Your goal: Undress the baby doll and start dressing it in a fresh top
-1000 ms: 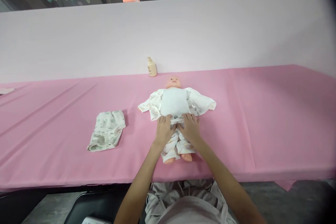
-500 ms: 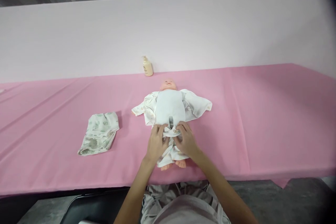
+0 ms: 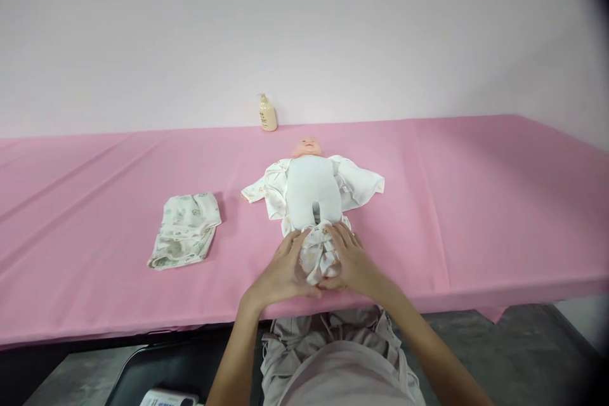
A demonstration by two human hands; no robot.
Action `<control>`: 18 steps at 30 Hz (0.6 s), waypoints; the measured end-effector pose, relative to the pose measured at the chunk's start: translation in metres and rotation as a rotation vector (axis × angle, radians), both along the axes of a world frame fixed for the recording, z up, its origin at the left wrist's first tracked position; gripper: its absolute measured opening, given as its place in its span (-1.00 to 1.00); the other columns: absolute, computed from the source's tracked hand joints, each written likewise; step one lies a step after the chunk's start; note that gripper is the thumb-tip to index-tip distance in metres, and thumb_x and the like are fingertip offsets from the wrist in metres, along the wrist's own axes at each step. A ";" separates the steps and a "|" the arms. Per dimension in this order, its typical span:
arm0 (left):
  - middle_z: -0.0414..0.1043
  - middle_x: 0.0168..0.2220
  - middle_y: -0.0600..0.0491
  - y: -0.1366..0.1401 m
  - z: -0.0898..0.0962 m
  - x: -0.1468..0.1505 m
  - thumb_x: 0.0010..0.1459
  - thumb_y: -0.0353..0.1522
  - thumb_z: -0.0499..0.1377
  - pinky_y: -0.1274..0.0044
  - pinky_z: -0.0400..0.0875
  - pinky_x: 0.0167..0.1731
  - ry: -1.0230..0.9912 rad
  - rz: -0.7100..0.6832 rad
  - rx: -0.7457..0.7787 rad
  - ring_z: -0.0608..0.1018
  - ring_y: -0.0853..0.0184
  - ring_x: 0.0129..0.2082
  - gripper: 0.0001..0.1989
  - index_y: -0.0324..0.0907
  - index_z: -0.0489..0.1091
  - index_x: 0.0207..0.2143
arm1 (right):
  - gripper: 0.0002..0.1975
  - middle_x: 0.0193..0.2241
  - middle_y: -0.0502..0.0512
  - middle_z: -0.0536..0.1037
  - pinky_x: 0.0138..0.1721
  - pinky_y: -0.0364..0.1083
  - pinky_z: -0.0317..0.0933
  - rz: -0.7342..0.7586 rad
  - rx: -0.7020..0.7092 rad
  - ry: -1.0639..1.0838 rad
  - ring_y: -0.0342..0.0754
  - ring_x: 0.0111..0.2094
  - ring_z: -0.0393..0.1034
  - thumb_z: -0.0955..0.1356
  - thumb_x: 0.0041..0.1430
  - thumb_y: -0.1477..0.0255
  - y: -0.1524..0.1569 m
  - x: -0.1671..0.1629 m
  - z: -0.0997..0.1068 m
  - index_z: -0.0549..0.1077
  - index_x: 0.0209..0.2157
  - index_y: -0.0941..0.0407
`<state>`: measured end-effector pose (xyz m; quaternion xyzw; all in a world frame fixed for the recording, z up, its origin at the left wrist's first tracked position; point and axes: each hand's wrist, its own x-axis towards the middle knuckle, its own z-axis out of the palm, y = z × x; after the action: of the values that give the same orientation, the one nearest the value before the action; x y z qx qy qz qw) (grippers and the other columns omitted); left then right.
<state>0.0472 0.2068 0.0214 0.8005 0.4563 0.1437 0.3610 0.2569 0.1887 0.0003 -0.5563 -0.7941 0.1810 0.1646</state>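
Observation:
A baby doll [image 3: 313, 187] lies on its back on the pink cloth, head toward the wall, its pale torso bare. An open white printed baby top [image 3: 276, 189] spreads out under it and at its sides. White printed baby pants [image 3: 318, 255] are bunched around the doll's legs. From the left, my left hand [image 3: 284, 271] curves around them, fingers closed on the fabric. My right hand [image 3: 354, 265] grips the pants from the other side, its thumb low near the feet. The doll's feet are mostly hidden by hands and cloth.
A folded white cloth with green print [image 3: 186, 229] lies to the left. Against the white wall [image 3: 380, 51] stands a cream pump bottle [image 3: 268, 114]. The pink tablecloth [image 3: 476, 216] ends just in front of my lap. A black chair [image 3: 162, 368] is below on the left.
Both hands have slid from the waistband toward the feet and wrapped around the legs. The pants, stretched along the legs before, are now bunched, and the feet are mostly covered.

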 end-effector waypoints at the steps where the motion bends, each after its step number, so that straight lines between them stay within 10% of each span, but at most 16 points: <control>1: -0.25 0.32 -0.03 -0.001 0.002 -0.001 -0.25 -0.09 0.37 0.30 0.15 0.19 0.019 -0.019 -0.004 -0.01 0.07 0.30 0.17 0.03 -0.25 0.31 | 0.12 0.29 0.39 -0.10 0.24 0.27 -0.24 -0.003 -0.022 -0.014 0.22 0.32 -0.36 0.36 -0.10 -0.08 -0.001 -0.001 0.002 -0.16 0.31 0.22; 9: -0.02 0.25 -0.10 -0.010 0.010 0.006 -0.26 -0.06 0.33 0.16 0.02 0.18 0.107 -0.042 0.076 0.01 -0.03 0.26 0.16 0.00 -0.23 0.32 | 0.30 0.32 0.27 -0.26 0.24 0.28 -0.32 0.061 -0.162 -0.101 0.19 0.32 -0.52 0.49 -0.30 0.03 -0.011 0.003 0.014 -0.26 0.33 0.15; 18: 0.37 0.03 -0.05 -0.025 0.009 0.011 0.00 -0.44 0.15 0.14 -0.03 0.13 0.162 -0.136 0.167 0.39 0.11 0.04 -0.16 0.01 -0.16 0.29 | -0.14 -0.05 0.22 0.38 0.09 0.20 0.07 0.021 0.151 0.045 0.14 -0.02 0.24 0.36 -0.10 0.50 -0.027 0.008 -0.008 -0.02 0.26 0.13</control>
<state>0.0578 0.1823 0.0302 0.8658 0.4151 0.0915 0.2639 0.2653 0.1617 -0.0075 -0.5295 -0.8075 0.1348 0.2221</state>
